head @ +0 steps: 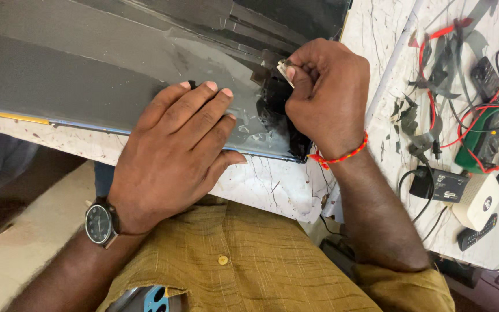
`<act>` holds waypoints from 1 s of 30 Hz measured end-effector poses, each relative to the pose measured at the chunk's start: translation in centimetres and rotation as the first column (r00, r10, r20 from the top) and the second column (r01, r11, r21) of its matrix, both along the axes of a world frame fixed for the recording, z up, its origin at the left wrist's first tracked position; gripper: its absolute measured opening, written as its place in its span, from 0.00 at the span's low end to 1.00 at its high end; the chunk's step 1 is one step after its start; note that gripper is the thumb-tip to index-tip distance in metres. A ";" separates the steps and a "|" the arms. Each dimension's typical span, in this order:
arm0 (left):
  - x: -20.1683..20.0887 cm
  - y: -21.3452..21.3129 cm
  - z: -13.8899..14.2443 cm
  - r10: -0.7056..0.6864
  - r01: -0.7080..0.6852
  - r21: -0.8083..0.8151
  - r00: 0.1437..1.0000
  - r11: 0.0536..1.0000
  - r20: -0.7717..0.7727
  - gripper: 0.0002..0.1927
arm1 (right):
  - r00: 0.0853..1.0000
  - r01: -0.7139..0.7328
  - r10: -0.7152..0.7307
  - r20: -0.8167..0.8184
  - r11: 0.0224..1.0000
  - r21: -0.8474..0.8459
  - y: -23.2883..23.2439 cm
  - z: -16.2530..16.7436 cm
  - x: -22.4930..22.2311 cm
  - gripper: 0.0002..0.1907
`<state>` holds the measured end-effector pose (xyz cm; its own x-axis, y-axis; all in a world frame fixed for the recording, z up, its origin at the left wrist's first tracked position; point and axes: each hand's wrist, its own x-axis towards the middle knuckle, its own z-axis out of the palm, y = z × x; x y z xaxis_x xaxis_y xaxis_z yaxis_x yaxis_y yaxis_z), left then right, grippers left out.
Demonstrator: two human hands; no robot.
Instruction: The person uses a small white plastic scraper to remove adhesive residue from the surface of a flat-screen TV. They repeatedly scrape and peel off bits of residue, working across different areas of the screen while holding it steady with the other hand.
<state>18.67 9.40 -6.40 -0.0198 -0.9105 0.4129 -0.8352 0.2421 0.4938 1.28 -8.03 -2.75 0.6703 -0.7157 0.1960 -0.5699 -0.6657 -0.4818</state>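
**Trainee:** What does this view show of my two hands?

**Instructor:** Your left hand [174, 147] lies flat, fingers spread and grasping nothing, pressing down on the large grey panel [88, 69] that rests on the marble-patterned table [267, 185]. Your right hand [324, 95] is clenched, thumb and forefinger pinching a small pale tab [285, 70] at the panel's near right corner, just above a dark, glossy patch [278, 115].

**Trainee:** How should you have me work that corner?

**Instructor:** Keep your flat palm close beside the pinch, as it is, so the panel cannot lift or slide. Judging by the crinkled film near the corner, you should draw the tab low and slowly along the surface rather than upward; a steep pull would likely tear it.

**Trainee:** Anything around me to mind?

**Instructor:** The panel's corner sits at the table's edge, so hold your weight on it. To your right, well apart, lie red wires [469, 115], a small black box [441, 185] and a white device [480, 202]; keep your elbow clear of them. What lies under the dark patch cannot be made out
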 end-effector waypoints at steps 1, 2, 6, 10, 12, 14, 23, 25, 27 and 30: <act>-0.1 0.0 0.0 0.001 -0.001 -0.003 1.000 1.000 -0.001 0.25 | 1.000 0.021 -0.022 0.012 1.000 0.007 0.2 0.0 0.0 0.05; -0.1 0.0 0.1 0.000 0.000 -0.004 1.000 1.000 -0.001 0.25 | 1.000 0.029 -0.029 0.011 1.000 0.011 0.3 0.0 0.0 0.05; -0.6 0.2 0.6 0.007 -0.007 -0.007 1.000 1.000 0.004 0.24 | 0.999 0.048 -0.048 -0.004 0.999 -0.008 0.5 0.3 -0.2 0.05; -1.1 0.2 1.4 0.008 -0.008 -0.026 1.000 1.000 -0.026 0.24 | 0.996 0.092 -0.092 0.021 0.996 -0.003 0.6 0.7 -0.6 0.04; -1.5 0.3 1.8 -0.002 0.000 -0.038 0.999 0.999 -0.033 0.26 | 0.995 0.082 -0.084 0.051 0.996 0.026 0.4 0.8 -1.1 0.04; -1.9 0.4 2.3 0.007 -0.008 -0.023 0.999 1.000 -0.037 0.25 | 0.995 0.058 -0.065 0.081 0.994 0.095 0.0 1.0 -1.7 0.03; -3.4 -0.4 5.0 0.014 -0.015 0.010 0.999 1.000 0.030 0.23 | 0.934 -0.118 -0.094 0.344 0.829 0.546 -3.7 1.2 -5.2 0.02; -3.4 -0.9 5.8 0.010 -0.012 0.041 0.999 0.999 0.048 0.20 | 0.902 -0.132 -0.153 0.403 0.792 0.597 -4.3 1.2 -5.7 0.02; -3.5 -2.2 6.4 -0.006 0.003 0.063 0.999 0.998 0.049 0.18 | 0.867 -0.127 -0.215 0.450 0.777 0.616 -4.7 1.2 -6.0 0.02; -3.6 -5.3 7.1 -0.084 0.085 -0.057 0.996 0.995 0.029 0.22 | 0.816 -0.146 -0.279 0.506 0.748 0.647 -5.0 1.3 -6.6 0.02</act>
